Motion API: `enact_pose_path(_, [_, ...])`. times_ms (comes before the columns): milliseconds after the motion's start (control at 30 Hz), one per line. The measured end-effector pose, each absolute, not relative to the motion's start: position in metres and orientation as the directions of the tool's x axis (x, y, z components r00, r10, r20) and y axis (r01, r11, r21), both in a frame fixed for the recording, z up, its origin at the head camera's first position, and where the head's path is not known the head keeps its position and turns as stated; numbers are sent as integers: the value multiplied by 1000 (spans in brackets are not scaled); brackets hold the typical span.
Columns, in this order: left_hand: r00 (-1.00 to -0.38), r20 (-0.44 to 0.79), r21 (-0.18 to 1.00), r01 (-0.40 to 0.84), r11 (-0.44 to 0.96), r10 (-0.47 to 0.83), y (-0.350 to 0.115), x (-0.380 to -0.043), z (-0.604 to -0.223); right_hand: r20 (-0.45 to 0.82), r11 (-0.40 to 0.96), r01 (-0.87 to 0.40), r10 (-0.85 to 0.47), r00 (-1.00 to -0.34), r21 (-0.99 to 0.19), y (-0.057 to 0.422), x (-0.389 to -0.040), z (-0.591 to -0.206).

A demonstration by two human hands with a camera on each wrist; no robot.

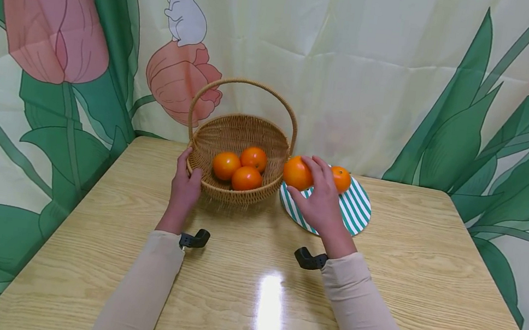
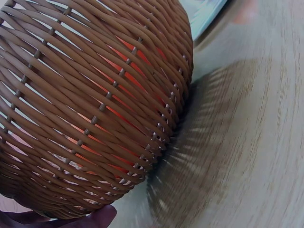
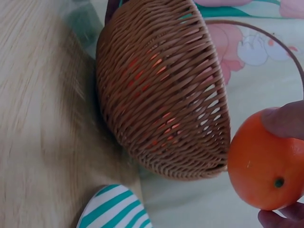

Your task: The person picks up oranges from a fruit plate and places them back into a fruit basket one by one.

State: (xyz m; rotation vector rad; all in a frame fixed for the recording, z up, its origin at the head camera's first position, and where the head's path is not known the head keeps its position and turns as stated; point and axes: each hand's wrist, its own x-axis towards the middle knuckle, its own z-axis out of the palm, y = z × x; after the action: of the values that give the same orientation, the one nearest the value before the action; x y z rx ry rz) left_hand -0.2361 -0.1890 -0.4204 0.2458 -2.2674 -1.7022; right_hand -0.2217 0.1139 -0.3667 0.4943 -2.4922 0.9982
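Orange (image 1: 298, 173) is held in the curled grip of the right hand (image 1: 322, 198), up near the right side of the wicker basket (image 1: 236, 197). We note the left hand (image 1: 186, 185) pinching the basket's left rim, presumably to steady it on the desk (image 1: 431, 262). Three oranges (image 1: 247, 179) lie inside, gathered, we judge, by its hollow; another orange (image 1: 341, 180) rests on the striped plate (image 1: 358, 209)

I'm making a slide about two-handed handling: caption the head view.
Left grip on a wicker basket with three oranges showing inside; right grip on another orange beside it.
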Motion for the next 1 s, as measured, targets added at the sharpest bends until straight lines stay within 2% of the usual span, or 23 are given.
enact_pose_path(667, [-932,172,943,63,326,-319,-188,-234,-419,586,612,-573,-210,-782,-545,90,-221,-356])
enact_pose_path(1000, [-942,148,953,55,298,-301,-189,-235,-419,599,568,-606,-231,-767,-556,76,-223,-356])
